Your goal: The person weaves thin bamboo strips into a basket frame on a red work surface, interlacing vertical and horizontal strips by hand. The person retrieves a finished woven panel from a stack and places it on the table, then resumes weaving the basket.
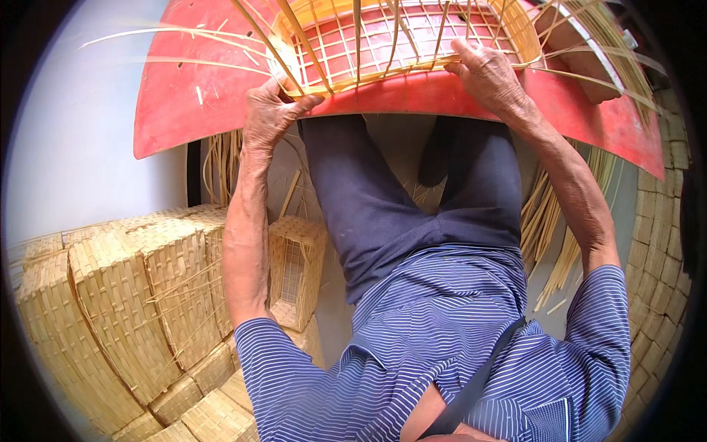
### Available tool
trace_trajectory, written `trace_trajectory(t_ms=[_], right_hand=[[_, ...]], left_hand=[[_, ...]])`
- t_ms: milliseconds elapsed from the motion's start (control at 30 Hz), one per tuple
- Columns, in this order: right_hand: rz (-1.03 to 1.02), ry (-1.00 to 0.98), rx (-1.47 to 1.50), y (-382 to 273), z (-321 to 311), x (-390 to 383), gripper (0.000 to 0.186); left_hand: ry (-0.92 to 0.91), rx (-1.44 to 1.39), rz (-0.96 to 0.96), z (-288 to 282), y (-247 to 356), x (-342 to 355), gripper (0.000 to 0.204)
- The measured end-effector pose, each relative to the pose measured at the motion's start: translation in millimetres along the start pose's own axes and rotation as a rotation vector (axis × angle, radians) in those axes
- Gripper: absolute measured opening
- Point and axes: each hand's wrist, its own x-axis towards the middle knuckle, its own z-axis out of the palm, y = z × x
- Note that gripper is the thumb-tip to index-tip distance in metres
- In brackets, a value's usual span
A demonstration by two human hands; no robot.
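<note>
A half-woven bamboo basket point(526, 33) with a yellow band round its side and an open lattice bottom rests on a red board point(191, 96). Loose strips stand up from its near edge and fan out at both ends. At the basket's near left corner, my left hand point(271, 118) is closed on the edge, its thumb pressed along the band and its other fingertips partly hidden. My right hand point(490, 77) pinches the near edge right of the middle, thumb and forefinger together.
Finished woven bamboo boxes point(110, 295) are stacked at the lower left, with a smaller box point(294, 272) beside them. Loose bamboo strips point(545, 228) hang below the board on the right. A brown block point(589, 70) sits on the board's right side, near more strips.
</note>
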Motion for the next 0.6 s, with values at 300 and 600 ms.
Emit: trace_trajectory(t_ms=[300, 600], right_hand=[[0.049, 0.02, 0.111, -0.6, -4.4, 1.9, 0.026], [-0.026, 0.066, 0.162, 11.9, 1.4, 5.5, 0.026]], left_hand=[[0.095, 0.217, 0.04, 11.6, 6.7, 7.0, 0.026], [0.1, 0.283, 0.048, 20.7, 1.0, 13.0, 0.026]])
